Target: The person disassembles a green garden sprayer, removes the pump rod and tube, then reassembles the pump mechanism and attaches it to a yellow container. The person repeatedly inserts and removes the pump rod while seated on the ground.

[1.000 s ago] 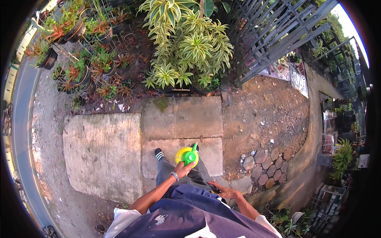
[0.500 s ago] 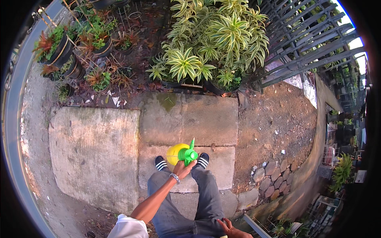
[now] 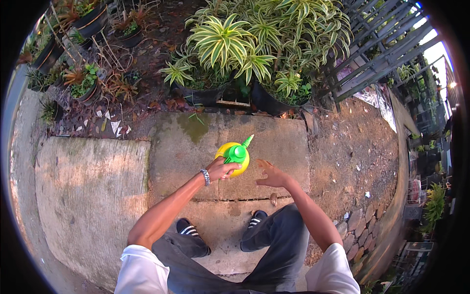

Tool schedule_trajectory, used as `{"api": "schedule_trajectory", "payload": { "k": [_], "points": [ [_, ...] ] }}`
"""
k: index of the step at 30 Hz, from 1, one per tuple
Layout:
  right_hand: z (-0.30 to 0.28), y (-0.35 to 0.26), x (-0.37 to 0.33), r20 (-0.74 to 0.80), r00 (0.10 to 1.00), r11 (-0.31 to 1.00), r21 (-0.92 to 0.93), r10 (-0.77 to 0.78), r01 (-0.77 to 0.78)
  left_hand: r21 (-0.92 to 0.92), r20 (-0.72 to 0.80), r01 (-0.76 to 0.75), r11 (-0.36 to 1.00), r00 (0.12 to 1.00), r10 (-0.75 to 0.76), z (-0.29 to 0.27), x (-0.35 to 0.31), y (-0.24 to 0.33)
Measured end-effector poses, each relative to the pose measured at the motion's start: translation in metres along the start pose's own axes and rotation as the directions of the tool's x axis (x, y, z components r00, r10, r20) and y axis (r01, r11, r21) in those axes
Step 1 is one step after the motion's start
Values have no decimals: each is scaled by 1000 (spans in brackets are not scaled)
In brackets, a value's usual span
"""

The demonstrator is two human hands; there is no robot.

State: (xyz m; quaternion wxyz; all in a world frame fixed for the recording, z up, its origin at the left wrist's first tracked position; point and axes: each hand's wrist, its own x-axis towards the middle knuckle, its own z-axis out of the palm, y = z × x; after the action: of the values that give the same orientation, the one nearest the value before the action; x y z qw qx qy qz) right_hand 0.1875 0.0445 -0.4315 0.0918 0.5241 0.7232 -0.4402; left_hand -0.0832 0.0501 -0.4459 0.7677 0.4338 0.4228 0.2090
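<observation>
My left hand (image 3: 223, 169) is wrapped round the green handle of a pump spray bottle (image 3: 226, 149). The bottle has a round yellow body and a green pump head, with its nozzle pointing away and to the right. It is held out in front of me, over the concrete slab (image 3: 279, 142). To the right of the bottle, my right hand (image 3: 272, 175) is in the air with fingers apart and bent, touching nothing. A gap shows between it and the yellow body.
Striped leafy plants (image 3: 225, 41) in black pots (image 3: 274, 103) stand beyond the slab. More potted plants (image 3: 88, 85) are at the far left. A dark slatted fence (image 3: 387, 49) rises at the far right, with hexagonal pavers (image 3: 360, 230) at the near right.
The spray bottle has moved forward, away from my feet, in my left hand. My right hand has come up from beside my thigh to near the bottle.
</observation>
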Motion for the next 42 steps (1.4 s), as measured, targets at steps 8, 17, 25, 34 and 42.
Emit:
{"api": "schedule_trajectory", "payload": {
  "k": [8,17,25,34,42],
  "points": [
    [14,62,132,220,942,899,-307,-253,313,350,315,18,937,939,-136,-74,52,-73],
    [125,56,165,-344,729,751,91,-592,654,732,15,49,680,996,-88,-78,20,-65],
    [157,59,183,-523,665,623,288,-534,727,863,-207,-75,500,850,485,-45,7,-85],
    [164,52,174,-624,617,615,263,-479,743,823,-364,-45,566,723,587,-22,1,-108],
    [215,39,185,-815,500,726,151,-292,671,316,-742,-10,949,620,254,70,14,-110]
  ]
}}
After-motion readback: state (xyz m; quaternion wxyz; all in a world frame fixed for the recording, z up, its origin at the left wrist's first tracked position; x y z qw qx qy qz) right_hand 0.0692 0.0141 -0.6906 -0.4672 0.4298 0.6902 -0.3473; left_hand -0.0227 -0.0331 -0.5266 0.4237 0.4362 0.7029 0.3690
